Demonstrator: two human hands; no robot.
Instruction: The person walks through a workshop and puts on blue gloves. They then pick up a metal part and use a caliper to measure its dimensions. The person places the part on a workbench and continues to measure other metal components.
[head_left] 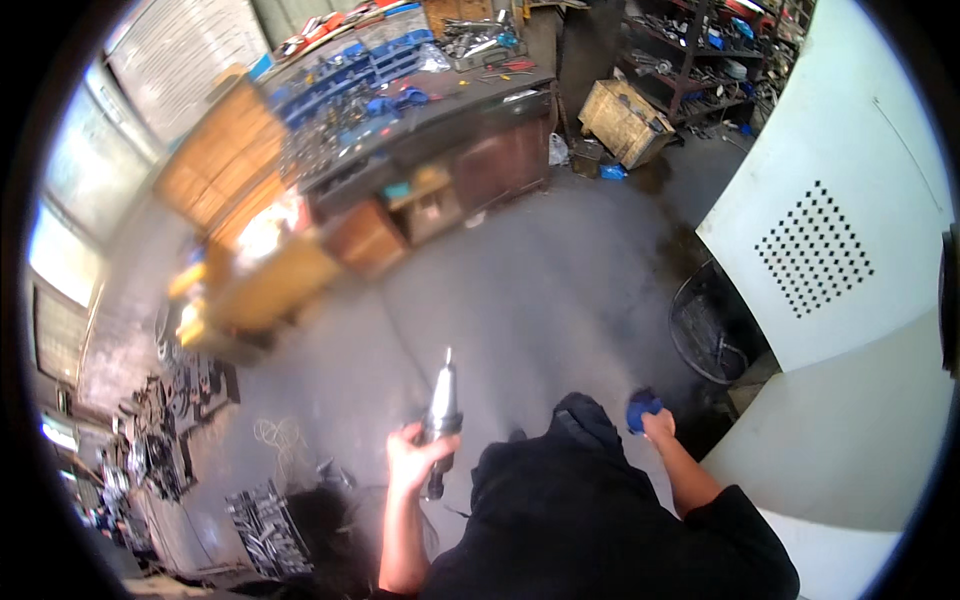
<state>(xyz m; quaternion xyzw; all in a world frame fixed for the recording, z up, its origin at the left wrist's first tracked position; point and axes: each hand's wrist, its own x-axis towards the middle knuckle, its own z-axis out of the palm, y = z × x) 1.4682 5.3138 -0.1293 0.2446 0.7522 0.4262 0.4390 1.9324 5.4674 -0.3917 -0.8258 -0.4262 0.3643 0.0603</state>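
Plainly, the left hand (418, 458) is closed around a metal tool holder (444, 392), fingers and thumb wrapped about its lower part, with the bright tapered end pointing up and away from the body. The right hand (658, 426), well apart from it on the other side of the person's dark clothing (590, 510), grips a blue cloth (640, 411) bunched at the fingers; how tightly is too small to tell. Just beyond the right hand a black bin (703, 330) stands on the grey floor (500, 270), partly hidden by a large white panel (850, 130) with a diamond of small holes, which blocks much of the view on that side. Near the left forearm, low down, lie a cluster of metal parts (265, 530) and a loose tangle of pale cord (280, 437). Farther off, a long workbench (505, 165) carries blue trays (400, 58) and many small tools; to its right, a wooden crate (622, 122) sits tilted beside crowded dark shelves (690, 50).
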